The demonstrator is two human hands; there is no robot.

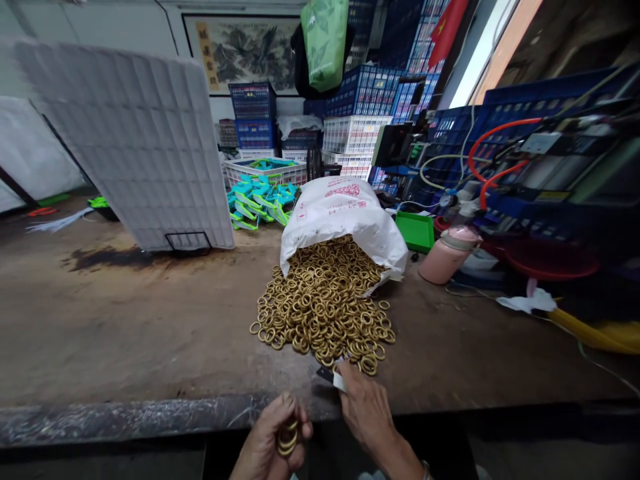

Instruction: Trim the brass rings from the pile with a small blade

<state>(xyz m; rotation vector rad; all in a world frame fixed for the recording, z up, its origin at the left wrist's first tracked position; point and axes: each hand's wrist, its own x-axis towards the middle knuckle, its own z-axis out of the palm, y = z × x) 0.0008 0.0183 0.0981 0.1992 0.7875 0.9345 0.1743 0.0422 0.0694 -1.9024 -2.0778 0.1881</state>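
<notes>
Several gold-coloured rings (287,441) are held in the curled fingers of my left hand (273,433), low in front of the table's near edge. My right hand (367,407) reaches to the front of a heap of similar rings (325,310), its fingers closed around a small flat black-and-white piece (332,377). What that piece is cannot be made out, and its grip is partly hidden. The heap spills from the mouth of a white woven sack (345,207) with red print, which lies on its side on the brown tabletop (200,333).
A tall white ribbed panel (135,147) stands at the left on a black wire stand. Turquoise and lime-green plastic parts (260,200) are piled behind the sack. To the right are a green tray (415,231), a pink bottle (450,250) and a machine with orange hoses (500,160).
</notes>
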